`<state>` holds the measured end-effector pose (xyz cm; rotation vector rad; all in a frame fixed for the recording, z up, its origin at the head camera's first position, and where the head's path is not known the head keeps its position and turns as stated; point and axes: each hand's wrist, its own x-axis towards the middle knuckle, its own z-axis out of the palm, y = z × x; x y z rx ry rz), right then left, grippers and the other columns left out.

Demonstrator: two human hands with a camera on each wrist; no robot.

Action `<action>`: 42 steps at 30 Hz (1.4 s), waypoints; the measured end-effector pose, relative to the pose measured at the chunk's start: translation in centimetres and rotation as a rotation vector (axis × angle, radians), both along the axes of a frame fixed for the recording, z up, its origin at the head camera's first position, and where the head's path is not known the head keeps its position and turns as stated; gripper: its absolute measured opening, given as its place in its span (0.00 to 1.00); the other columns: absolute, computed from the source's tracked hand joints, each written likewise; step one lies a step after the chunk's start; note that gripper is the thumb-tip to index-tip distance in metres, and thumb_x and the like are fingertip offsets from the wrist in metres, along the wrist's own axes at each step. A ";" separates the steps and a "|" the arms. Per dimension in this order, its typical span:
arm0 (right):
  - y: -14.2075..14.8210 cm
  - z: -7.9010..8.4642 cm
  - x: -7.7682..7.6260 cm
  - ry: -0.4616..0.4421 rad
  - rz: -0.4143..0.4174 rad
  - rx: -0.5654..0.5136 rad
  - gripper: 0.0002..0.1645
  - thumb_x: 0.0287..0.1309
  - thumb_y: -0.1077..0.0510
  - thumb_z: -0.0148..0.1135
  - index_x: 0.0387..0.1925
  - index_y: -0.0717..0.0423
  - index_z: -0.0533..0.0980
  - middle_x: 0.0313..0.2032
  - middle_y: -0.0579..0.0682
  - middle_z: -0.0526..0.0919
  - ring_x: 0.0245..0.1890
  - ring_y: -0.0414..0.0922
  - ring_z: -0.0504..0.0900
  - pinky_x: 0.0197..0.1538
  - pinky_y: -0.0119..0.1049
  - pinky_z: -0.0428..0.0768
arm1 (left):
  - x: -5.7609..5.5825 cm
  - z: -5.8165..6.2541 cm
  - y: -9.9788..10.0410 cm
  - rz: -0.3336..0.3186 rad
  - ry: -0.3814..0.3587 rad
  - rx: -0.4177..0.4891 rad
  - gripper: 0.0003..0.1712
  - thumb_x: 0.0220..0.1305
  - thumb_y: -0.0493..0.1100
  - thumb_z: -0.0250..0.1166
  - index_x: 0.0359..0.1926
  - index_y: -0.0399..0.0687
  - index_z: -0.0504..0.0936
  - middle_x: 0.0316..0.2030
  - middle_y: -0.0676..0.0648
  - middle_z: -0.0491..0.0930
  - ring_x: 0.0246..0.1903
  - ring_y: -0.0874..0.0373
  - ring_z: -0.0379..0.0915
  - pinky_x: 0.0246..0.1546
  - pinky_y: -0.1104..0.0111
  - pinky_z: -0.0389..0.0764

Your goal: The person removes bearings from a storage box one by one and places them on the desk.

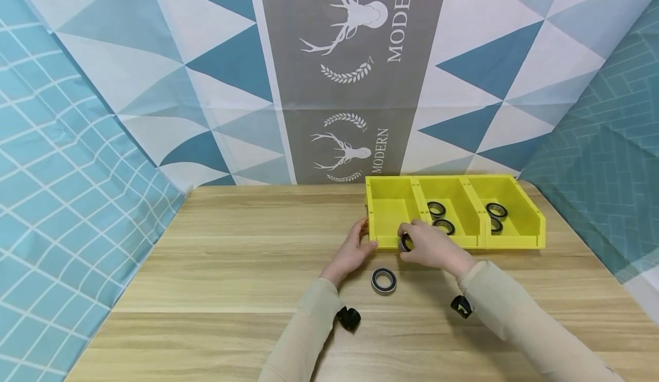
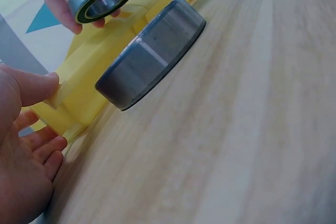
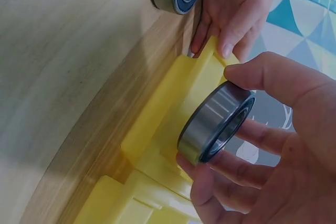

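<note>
My right hand (image 1: 432, 246) pinches a ball bearing (image 3: 215, 119) between thumb and fingers, just above the front wall of the left yellow bin (image 1: 387, 242). The bearing is tilted, with a steel outer ring and a dark seal. At the left front corner of that bin, my left hand (image 1: 352, 251) grips the side, its thumb on the wall and its fingers lower down. Another bearing (image 2: 152, 53) lies flat on the wooden table in front of the bin, between the two forearms. No bearing shows inside the left bin.
Joined to the left bin are a middle yellow bin (image 1: 465, 241) and a right yellow bin (image 1: 520, 242), each with two bearings. The wooden table (image 1: 231, 267) runs back to a patterned cloth wall (image 1: 226, 73).
</note>
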<state>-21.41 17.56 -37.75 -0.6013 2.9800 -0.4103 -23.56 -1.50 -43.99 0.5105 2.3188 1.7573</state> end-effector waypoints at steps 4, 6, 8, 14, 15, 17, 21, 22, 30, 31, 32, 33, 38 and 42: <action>0.1 -0.2 0.5 -0.012 0.006 -0.007 0.24 0.41 0.54 0.66 0.43 0.58 0.75 0.34 0.53 0.74 0.23 0.43 0.68 0.24 0.33 0.67 | -1.0 -1.8 0.1 0.011 0.011 -0.014 0.37 0.63 0.37 0.55 0.68 0.39 0.47 0.65 0.38 0.56 0.64 0.45 0.54 0.66 0.53 0.51; 0.2 -0.4 0.7 -0.015 0.011 -0.010 0.23 0.41 0.54 0.67 0.42 0.58 0.75 0.34 0.53 0.75 0.25 0.43 0.68 0.26 0.34 0.69 | -1.3 -2.5 0.1 0.014 0.017 -0.028 0.38 0.63 0.39 0.55 0.68 0.41 0.47 0.65 0.40 0.57 0.64 0.47 0.54 0.67 0.55 0.51; 0.4 -0.6 0.8 -0.015 0.013 -0.012 0.24 0.40 0.54 0.67 0.42 0.58 0.75 0.34 0.53 0.75 0.27 0.43 0.69 0.29 0.35 0.71 | -1.4 -2.7 0.2 0.012 0.019 -0.025 0.38 0.63 0.39 0.56 0.69 0.42 0.47 0.65 0.40 0.57 0.64 0.47 0.55 0.67 0.55 0.52; 0.6 -1.2 1.4 -0.013 0.015 -0.030 0.24 0.37 0.54 0.70 0.40 0.59 0.76 0.33 0.53 0.75 0.29 0.43 0.72 0.32 0.38 0.76 | -1.3 -2.4 0.2 0.010 0.004 -0.027 0.38 0.63 0.38 0.55 0.69 0.41 0.46 0.65 0.40 0.56 0.64 0.48 0.54 0.67 0.56 0.51; 0.6 -1.4 1.4 -0.013 0.020 -0.033 0.25 0.37 0.54 0.71 0.40 0.60 0.76 0.33 0.53 0.74 0.29 0.44 0.72 0.32 0.38 0.76 | -1.4 -2.5 0.2 0.013 0.003 -0.032 0.38 0.62 0.38 0.55 0.69 0.41 0.46 0.65 0.40 0.57 0.64 0.48 0.54 0.67 0.56 0.52; 0.6 -1.6 1.5 -0.008 0.029 -0.037 0.24 0.36 0.54 0.71 0.39 0.59 0.76 0.32 0.52 0.74 0.29 0.43 0.72 0.32 0.37 0.76 | -1.6 -3.0 0.2 0.018 0.003 -0.034 0.38 0.63 0.39 0.55 0.69 0.43 0.46 0.65 0.42 0.57 0.64 0.49 0.55 0.67 0.57 0.52; 0.4 -2.0 1.5 -0.007 0.041 -0.046 0.23 0.34 0.55 0.72 0.36 0.58 0.76 0.32 0.52 0.73 0.30 0.44 0.72 0.32 0.37 0.76 | -1.6 -3.0 0.2 0.019 0.003 -0.030 0.38 0.63 0.39 0.55 0.69 0.43 0.46 0.65 0.42 0.57 0.64 0.49 0.55 0.67 0.57 0.52; 0.4 -2.1 1.6 -0.011 0.041 -0.050 0.23 0.34 0.55 0.72 0.36 0.58 0.76 0.32 0.52 0.73 0.30 0.44 0.72 0.32 0.38 0.76 | -1.6 -3.0 0.2 0.019 0.000 -0.032 0.38 0.63 0.39 0.55 0.69 0.43 0.46 0.66 0.42 0.57 0.64 0.49 0.54 0.67 0.57 0.52; 0.3 -2.6 1.8 -0.063 0.021 -0.063 0.24 0.33 0.56 0.73 0.38 0.58 0.76 0.33 0.53 0.74 0.32 0.46 0.73 0.35 0.39 0.78 | -1.6 -2.8 0.2 0.021 0.010 -0.031 0.38 0.63 0.39 0.56 0.69 0.42 0.47 0.65 0.41 0.57 0.64 0.49 0.54 0.67 0.56 0.52; 0.2 -2.7 1.8 -0.063 0.021 -0.063 0.25 0.34 0.56 0.73 0.38 0.59 0.76 0.33 0.53 0.74 0.32 0.46 0.73 0.35 0.39 0.78 | -1.6 -2.8 0.2 0.022 0.009 -0.033 0.38 0.63 0.39 0.56 0.69 0.42 0.47 0.65 0.41 0.57 0.64 0.49 0.54 0.67 0.57 0.52; 0.2 -2.7 1.9 -0.064 0.021 -0.063 0.26 0.34 0.57 0.73 0.39 0.60 0.75 0.34 0.54 0.74 0.32 0.46 0.74 0.35 0.39 0.78 | -1.6 -2.8 0.2 0.022 0.013 -0.033 0.38 0.63 0.39 0.55 0.69 0.42 0.47 0.65 0.41 0.57 0.64 0.49 0.55 0.67 0.57 0.52; 0.2 -2.8 1.9 -0.067 0.021 -0.065 0.26 0.34 0.57 0.73 0.40 0.60 0.75 0.34 0.54 0.74 0.32 0.46 0.74 0.35 0.39 0.79 | -1.6 -2.8 0.2 0.022 0.018 -0.033 0.38 0.63 0.39 0.55 0.69 0.41 0.47 0.65 0.41 0.57 0.64 0.49 0.55 0.67 0.56 0.52; 0.1 -3.1 2.0 -0.073 0.028 -0.080 0.26 0.34 0.58 0.73 0.39 0.61 0.74 0.33 0.53 0.74 0.31 0.45 0.74 0.34 0.38 0.78 | -1.7 -2.8 0.2 0.021 0.025 -0.039 0.38 0.63 0.40 0.55 0.69 0.42 0.47 0.65 0.41 0.57 0.64 0.49 0.55 0.67 0.57 0.52; 0.1 -3.3 2.0 -0.060 0.029 -0.072 0.26 0.34 0.59 0.73 0.39 0.61 0.74 0.32 0.52 0.74 0.31 0.45 0.74 0.36 0.38 0.79 | -1.7 -2.9 0.2 0.019 0.021 -0.039 0.38 0.63 0.39 0.55 0.69 0.43 0.47 0.66 0.42 0.56 0.64 0.50 0.55 0.67 0.58 0.52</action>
